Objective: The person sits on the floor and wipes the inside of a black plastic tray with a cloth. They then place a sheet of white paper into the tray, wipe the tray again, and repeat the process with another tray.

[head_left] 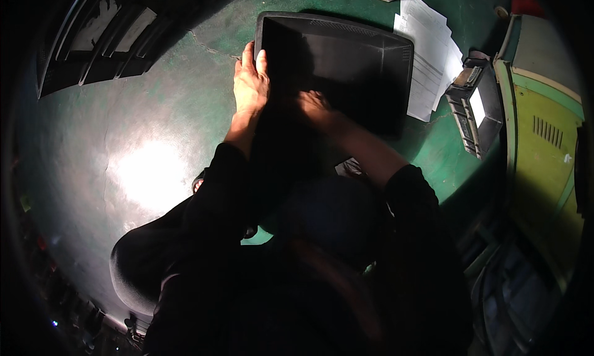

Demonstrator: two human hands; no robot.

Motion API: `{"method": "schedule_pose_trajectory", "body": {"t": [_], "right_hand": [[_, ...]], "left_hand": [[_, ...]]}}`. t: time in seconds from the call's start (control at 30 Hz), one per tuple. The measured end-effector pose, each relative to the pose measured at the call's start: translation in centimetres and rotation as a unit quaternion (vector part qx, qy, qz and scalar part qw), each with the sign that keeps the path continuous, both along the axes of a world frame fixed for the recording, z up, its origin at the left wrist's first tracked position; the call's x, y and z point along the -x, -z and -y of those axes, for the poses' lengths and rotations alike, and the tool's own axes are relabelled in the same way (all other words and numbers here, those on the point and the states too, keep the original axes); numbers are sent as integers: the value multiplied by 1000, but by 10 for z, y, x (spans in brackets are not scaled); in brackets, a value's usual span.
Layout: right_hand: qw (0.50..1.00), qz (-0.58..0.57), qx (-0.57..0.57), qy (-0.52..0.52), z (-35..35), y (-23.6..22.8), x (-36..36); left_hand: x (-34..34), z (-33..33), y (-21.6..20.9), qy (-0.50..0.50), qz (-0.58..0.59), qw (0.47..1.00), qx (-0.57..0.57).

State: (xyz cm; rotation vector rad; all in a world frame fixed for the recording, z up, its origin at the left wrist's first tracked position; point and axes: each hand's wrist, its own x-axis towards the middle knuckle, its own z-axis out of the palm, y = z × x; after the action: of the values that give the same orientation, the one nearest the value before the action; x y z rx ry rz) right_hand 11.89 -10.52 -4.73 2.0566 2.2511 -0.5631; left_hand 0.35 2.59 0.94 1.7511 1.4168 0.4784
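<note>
A black plastic bin [346,25] lies on the green floor in front of me, its open side toward me. My left hand [250,87] is closed on the bin's left rim, with the fingers lying along the side wall. Inside the bin, low and left of its middle, is my right hand [317,107]. Deep shadow and blur cover that hand's fingers, so I cannot make out whether anything is in them. The lower part of the bin is too dark to see.
White paper sheets [427,53] lie on the floor along the bin's right side. Beyond them stands a dark crate [476,105] with a white label, next to a yellow-green cabinet [541,145]. Black ribbed crates [111,37] stand at the far left.
</note>
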Motion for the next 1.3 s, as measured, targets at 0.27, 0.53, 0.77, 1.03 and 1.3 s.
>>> {"method": "schedule_pose_trajectory", "body": {"t": [0.27, 0.53, 0.77, 1.03, 1.3], "right_hand": [[960, -231, 63, 146, 143, -114, -139], [991, -28, -13, 127, 130, -127, -58], [967, -162, -190, 50, 29, -86, 65], [924, -262, -208, 184, -50, -65, 70], [919, -100, -264, 274, -156, -81, -34]], "left_hand": [[13, 3, 10, -34, 26, 999, -27], [6, -1, 28, -71, 151, 985, 45], [9, -7, 38, -69, 242, 958, 140], [44, -19, 33, -107, 456, 719, 515], [39, -16, 21, -54, 364, 791, 489]]}}
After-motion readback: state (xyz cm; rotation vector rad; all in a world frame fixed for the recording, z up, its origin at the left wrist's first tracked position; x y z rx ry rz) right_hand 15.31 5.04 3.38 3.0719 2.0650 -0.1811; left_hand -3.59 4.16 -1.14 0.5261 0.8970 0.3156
